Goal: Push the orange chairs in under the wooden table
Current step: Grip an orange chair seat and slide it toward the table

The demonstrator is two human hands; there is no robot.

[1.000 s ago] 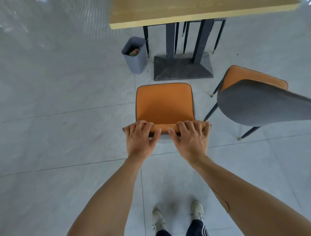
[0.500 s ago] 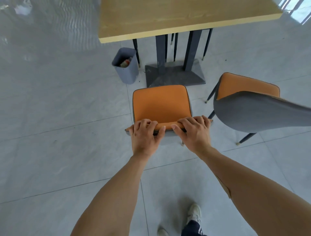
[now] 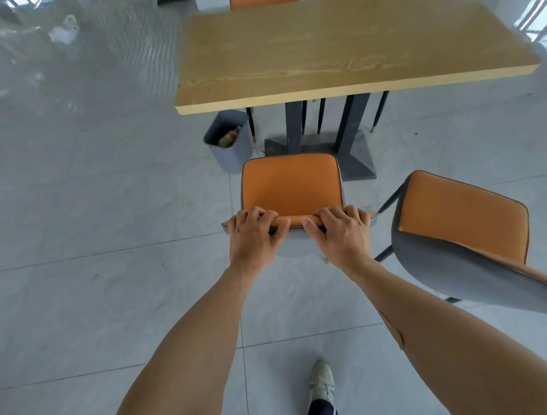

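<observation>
An orange chair [image 3: 291,185] with a grey shell stands just short of the wooden table [image 3: 325,50], its seat front close to the table's dark base [image 3: 358,154]. My left hand [image 3: 253,237] grips the left part of the backrest's top edge, fingers curled over it. My right hand [image 3: 340,234] grips the right part of the same edge. A second orange chair [image 3: 461,213] stands to the right, turned at an angle and away from the table.
A grey waste bin [image 3: 229,146] with rubbish in it stands on the floor by the table's near left corner, left of the chair. Thin black chair legs [image 3: 321,115] show beyond the table base. Another orange chair back [image 3: 263,3] peeks over the table's far side. My shoe [image 3: 322,382] is on the grey tiles.
The chair in my hands has moved forward toward the table, and I have stepped after it. More of the tabletop is in view now. Both hands keep their grip.
</observation>
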